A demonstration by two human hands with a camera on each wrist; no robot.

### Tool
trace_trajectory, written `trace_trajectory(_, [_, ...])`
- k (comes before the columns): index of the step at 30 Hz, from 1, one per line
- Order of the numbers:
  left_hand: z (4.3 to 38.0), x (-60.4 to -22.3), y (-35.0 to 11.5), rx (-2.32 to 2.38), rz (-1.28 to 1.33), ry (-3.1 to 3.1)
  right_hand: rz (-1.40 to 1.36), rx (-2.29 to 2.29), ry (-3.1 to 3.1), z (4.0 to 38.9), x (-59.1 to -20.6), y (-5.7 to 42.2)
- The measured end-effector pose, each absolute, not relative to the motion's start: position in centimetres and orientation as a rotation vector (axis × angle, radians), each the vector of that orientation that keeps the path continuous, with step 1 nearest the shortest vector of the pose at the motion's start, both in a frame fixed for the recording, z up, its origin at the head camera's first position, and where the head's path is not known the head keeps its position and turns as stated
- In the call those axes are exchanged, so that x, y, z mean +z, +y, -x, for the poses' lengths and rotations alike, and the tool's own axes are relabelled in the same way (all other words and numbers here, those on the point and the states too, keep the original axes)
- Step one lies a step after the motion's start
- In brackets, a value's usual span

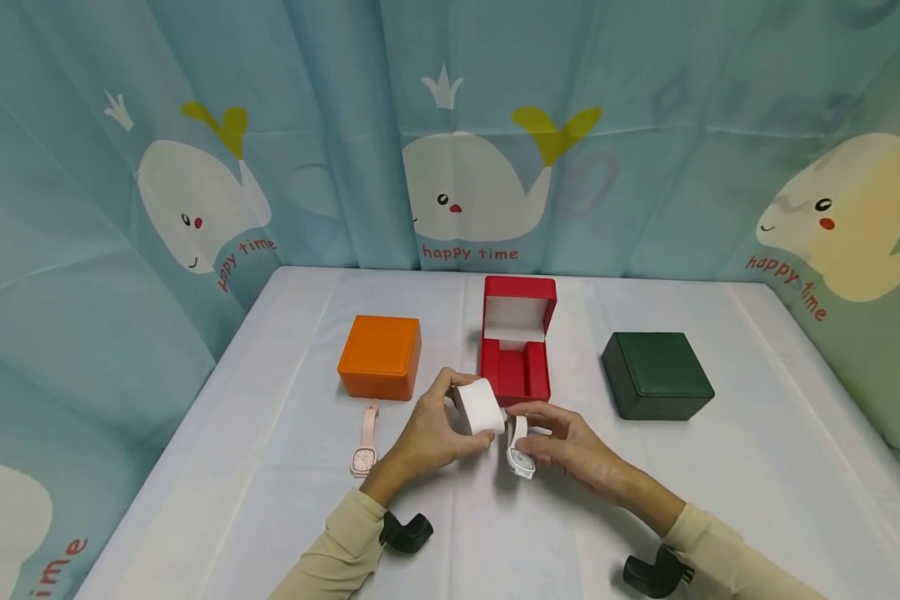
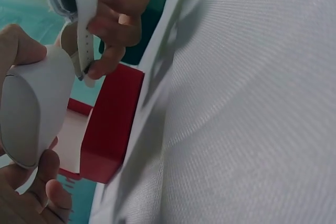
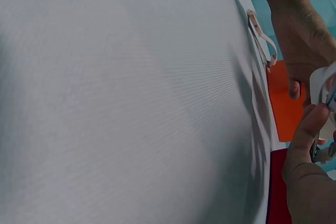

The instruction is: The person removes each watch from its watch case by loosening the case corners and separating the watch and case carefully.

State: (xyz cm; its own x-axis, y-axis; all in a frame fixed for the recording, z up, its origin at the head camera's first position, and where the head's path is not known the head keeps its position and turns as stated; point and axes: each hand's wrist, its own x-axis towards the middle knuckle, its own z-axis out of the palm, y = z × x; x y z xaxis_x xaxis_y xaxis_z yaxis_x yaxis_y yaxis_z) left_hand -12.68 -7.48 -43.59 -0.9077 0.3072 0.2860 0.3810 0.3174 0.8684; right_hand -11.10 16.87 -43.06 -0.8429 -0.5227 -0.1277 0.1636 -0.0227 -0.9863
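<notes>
White cushion [image 1: 482, 407]: held up just in front of the red box [image 1: 512, 371], pinched between thumb and fingers of the left hand [image 1: 427, 435]; its rounded right edge comes close to the watch, and I can't tell whether they touch.
White watch [image 1: 521, 461]: grasped by the fingers and thumb of the right hand [image 1: 570, 446], face hanging low, white strap rising beside the cushion.
Red box: lid raised at the back with its pale lining showing, the red inside split into a wider compartment and a narrow one on the right; its front edge sits just beyond the two hands.
Pink watch [image 1: 363, 460]: lying on the table [image 1: 757, 400] to the left of the left hand, strap end near the front edge of the orange box [image 1: 378, 354].
Orange box: closed, left of the red one, a strip of white cloth between their sides.
Green box [image 1: 657, 371]: closed and set at an angle on the right, with a wider stretch of cloth between it and the red box.
Table edges: the far edge runs along the whale-print curtain [image 1: 330, 208]; broad white cloth reaches out to both side edges, well apart from the boxes.
</notes>
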Motion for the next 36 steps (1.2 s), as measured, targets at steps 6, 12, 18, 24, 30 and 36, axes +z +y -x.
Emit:
trace_trajectory(6, [12.7, -43.7, -7.5, -1.694, 0.654, -2.504, 0.343, -1.888, 1.841, 11.1, -43.2, 16.8])
trace_trajectory(12, [12.8, -43.6, -7.4, -1.702, 0.644, -2.526, 0.377, -1.833, 1.896, 11.0, -43.3, 16.7])
trace_trajectory(18, [12.8, -43.6, -7.5, -1.712, 0.637, -2.535, 0.547, -1.744, 2.007, 11.1, -43.9, 16.7])
trace_trajectory(24, [12.6, -43.6, -7.6, -1.728, 0.615, -2.558, 0.647, -1.702, 2.067, 11.2, -44.3, 16.7])
trace_trajectory(30, [12.6, -43.6, -7.5, -1.755, 0.596, -2.553, 0.571, -1.656, 2.167, 11.0, -44.2, 16.5])
trace_trajectory(36, [12.7, -43.6, -7.5, -1.725, 0.599, -2.555, 0.505, -1.567, 2.302, 10.8, -43.9, 16.3])
